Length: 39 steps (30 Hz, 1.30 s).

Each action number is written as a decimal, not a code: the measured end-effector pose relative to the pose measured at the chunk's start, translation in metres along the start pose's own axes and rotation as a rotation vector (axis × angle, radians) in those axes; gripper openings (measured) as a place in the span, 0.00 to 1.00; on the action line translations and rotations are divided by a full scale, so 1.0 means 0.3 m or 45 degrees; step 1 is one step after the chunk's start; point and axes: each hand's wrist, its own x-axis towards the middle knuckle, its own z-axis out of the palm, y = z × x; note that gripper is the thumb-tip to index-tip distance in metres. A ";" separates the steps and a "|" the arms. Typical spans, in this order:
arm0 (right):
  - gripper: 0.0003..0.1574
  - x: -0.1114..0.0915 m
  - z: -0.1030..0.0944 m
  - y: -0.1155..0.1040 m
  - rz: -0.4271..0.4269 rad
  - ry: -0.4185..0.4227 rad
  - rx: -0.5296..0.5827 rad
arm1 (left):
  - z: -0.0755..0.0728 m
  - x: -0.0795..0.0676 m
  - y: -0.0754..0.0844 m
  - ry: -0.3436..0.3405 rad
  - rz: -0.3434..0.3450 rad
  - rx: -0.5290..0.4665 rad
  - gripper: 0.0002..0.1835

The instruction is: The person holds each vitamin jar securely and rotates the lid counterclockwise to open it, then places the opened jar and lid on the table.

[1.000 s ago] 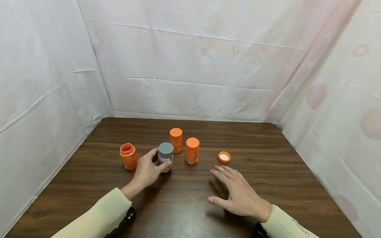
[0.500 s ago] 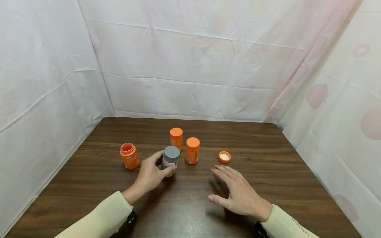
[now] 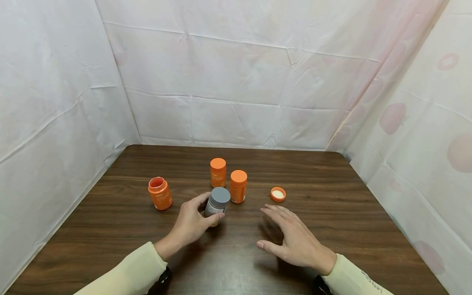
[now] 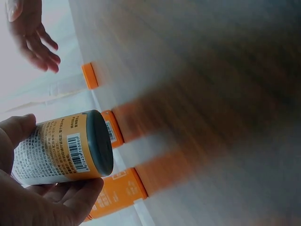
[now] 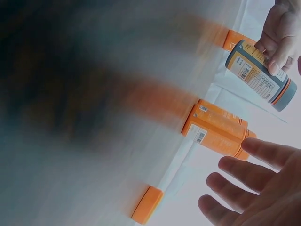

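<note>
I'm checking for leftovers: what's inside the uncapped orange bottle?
In the uncapped orange bottle, reddish inner wall shows near the top; its bottom, and anything lying there, is hidden.

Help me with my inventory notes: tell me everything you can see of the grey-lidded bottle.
The grey-lidded bottle is a squat cylinder that looks plastic, with a smooth grey lid on, a dark base and a white and yellow-orange label carrying a barcode and dense print. Its contents are hidden. The left hand holds it, thumb and fingers about the body. It is tilted, raised off the table, on the person's side of the two capped orange bottles.
</note>
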 end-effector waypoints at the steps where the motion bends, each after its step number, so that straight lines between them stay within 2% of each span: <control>1: 0.50 0.000 -0.001 -0.001 0.001 0.002 0.009 | 0.003 -0.003 0.002 -0.004 0.005 -0.003 0.31; 19: 0.49 -0.001 0.004 -0.012 -0.027 0.071 0.065 | 0.041 -0.036 0.043 -0.089 0.075 -0.028 0.30; 39: 0.49 0.007 0.003 -0.026 -0.006 0.087 0.099 | 0.069 -0.066 0.075 -0.120 0.189 0.078 0.29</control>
